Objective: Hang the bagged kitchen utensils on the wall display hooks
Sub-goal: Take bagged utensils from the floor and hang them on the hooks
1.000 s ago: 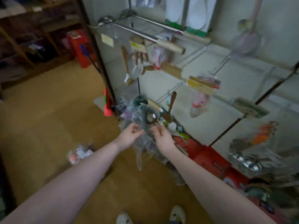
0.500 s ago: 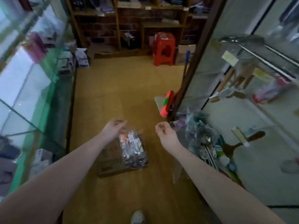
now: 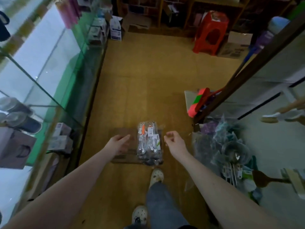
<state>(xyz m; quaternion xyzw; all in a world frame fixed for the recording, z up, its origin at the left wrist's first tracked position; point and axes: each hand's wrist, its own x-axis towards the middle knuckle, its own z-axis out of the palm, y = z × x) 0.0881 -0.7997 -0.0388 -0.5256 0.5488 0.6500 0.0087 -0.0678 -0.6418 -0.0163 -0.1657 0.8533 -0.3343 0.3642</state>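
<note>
The clear bag of spoons point(image 3: 149, 142), with orange and white tags near its top, lies flat on a sheet of cardboard point(image 3: 121, 157) on the aisle floor, held by neither hand. The left hand point(image 3: 118, 143) reaches in just beside its left edge, fingers fairly straight and empty. The right hand point(image 3: 175, 141) hangs just off its right edge, fingers loosely curled with the thumb near the forefinger, pinching nothing that I can make out. The hands are apart with the bag between them. A second ago both were busy in the heap of bagged utensils point(image 3: 222, 146) piled at the foot of the wall display point(image 3: 272, 90) on the right. Since then the view has swung from that wall to the aisle, and over the last half second the hands have drawn closer to this separate bag while a foot in a white clog point(image 3: 156, 176) has stepped up to the cardboard. This looks like fetching the next packet rather than hanging one: the bag has yet to be picked up, and it must then be carried back right to the hooks. A glass counter point(image 3: 49, 66) runs along the left, and a red stool point(image 3: 211, 30) stands at the far end.
</note>
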